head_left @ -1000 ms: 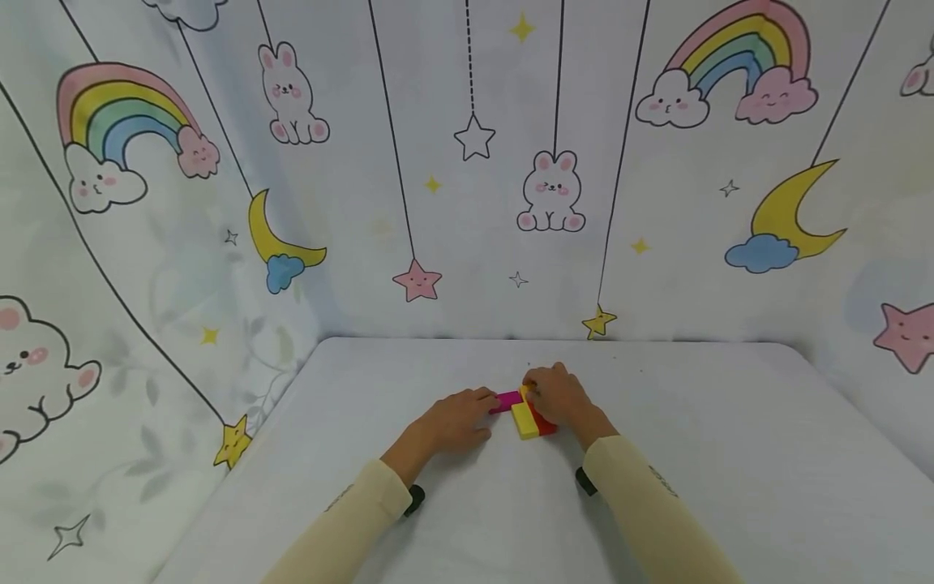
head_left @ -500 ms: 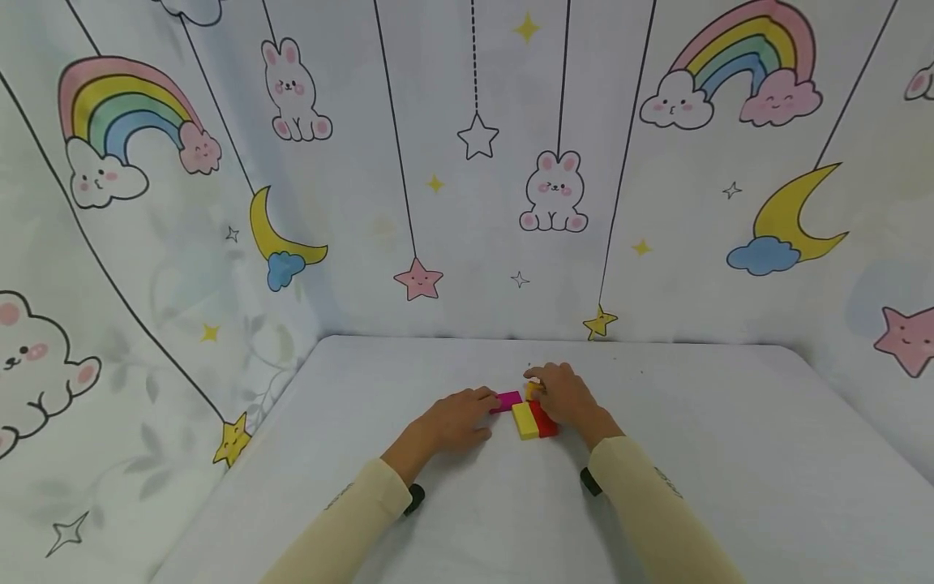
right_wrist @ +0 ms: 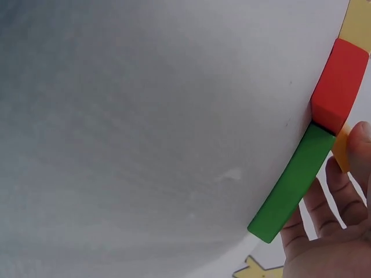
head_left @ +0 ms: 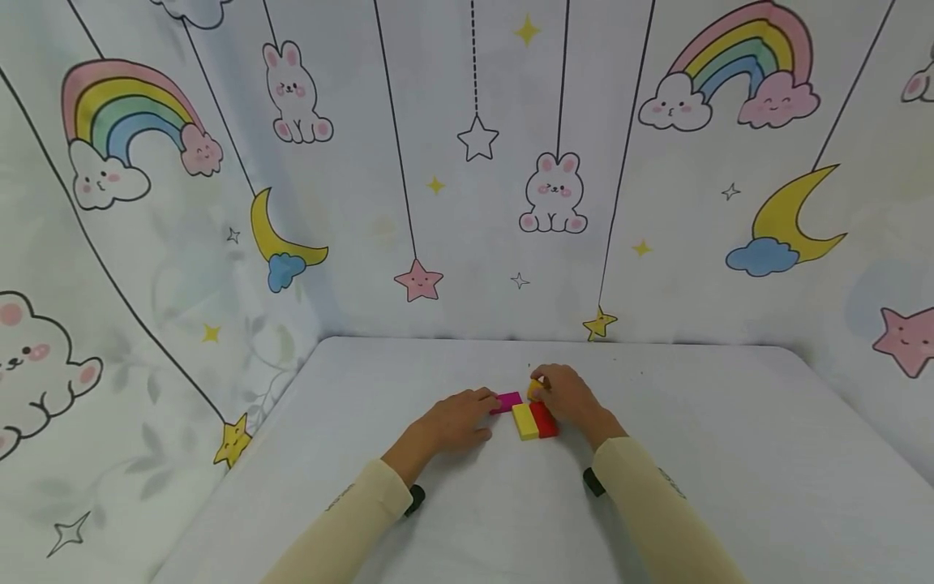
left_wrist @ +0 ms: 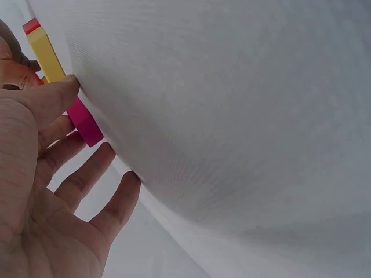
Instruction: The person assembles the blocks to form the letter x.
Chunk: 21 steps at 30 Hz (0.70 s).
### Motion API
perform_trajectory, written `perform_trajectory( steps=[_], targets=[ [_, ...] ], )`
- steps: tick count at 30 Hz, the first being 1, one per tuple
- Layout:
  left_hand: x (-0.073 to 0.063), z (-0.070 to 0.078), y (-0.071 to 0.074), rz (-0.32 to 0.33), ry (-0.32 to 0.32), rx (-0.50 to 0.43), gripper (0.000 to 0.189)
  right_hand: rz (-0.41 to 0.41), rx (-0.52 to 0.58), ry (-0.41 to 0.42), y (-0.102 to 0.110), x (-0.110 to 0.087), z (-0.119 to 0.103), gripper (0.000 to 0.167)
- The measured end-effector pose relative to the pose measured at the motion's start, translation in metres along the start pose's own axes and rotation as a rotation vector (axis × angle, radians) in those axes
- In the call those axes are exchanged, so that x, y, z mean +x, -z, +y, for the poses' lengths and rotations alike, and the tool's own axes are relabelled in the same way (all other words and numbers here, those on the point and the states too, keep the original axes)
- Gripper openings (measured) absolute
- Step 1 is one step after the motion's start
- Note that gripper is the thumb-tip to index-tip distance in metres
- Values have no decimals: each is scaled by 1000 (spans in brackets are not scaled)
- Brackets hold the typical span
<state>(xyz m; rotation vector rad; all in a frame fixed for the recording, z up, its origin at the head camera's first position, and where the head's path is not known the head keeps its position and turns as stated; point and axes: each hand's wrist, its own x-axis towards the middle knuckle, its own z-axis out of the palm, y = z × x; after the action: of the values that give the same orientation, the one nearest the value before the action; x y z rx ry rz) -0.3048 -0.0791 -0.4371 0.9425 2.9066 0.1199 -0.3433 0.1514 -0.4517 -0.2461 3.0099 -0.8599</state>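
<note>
My left hand [head_left: 461, 420] rests on the table with its fingers spread, its fingertips at the left end of a magenta block [head_left: 510, 401]. In the left wrist view the thumb and fingers stand apart beside that block [left_wrist: 86, 123]. My right hand [head_left: 572, 399] pinches an orange block [head_left: 536, 389] between thumb and index finger, as the right wrist view shows of the orange block [right_wrist: 341, 152]. Just in front, a yellow block [head_left: 524, 422] and a red block [head_left: 543, 419] lie side by side, touching. A green block [right_wrist: 293, 182] lies by the right fingers; the hand hides it in the head view.
The blocks lie on a white-covered table [head_left: 409, 369]. Behind it and at the sides hangs a cloth [head_left: 481, 219] printed with rabbits, stars, moons and rainbows. A dark band sits at each wrist, below the cream sleeves [head_left: 657, 503].
My right hand has moved slightly right and back, and its raised index finger has come down onto the orange block, which now stands tilted. The left hand stays in place.
</note>
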Motion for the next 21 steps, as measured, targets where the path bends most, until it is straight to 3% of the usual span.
perform_trajectory(
  steps=[13,21],
  targets=[
    [0,1,0,-3,14,3,58,53,31,39,12,-7,7,30],
    [-2,1,0,-3,16,6,57,62,126,36,16,-7,12,31]
  ],
)
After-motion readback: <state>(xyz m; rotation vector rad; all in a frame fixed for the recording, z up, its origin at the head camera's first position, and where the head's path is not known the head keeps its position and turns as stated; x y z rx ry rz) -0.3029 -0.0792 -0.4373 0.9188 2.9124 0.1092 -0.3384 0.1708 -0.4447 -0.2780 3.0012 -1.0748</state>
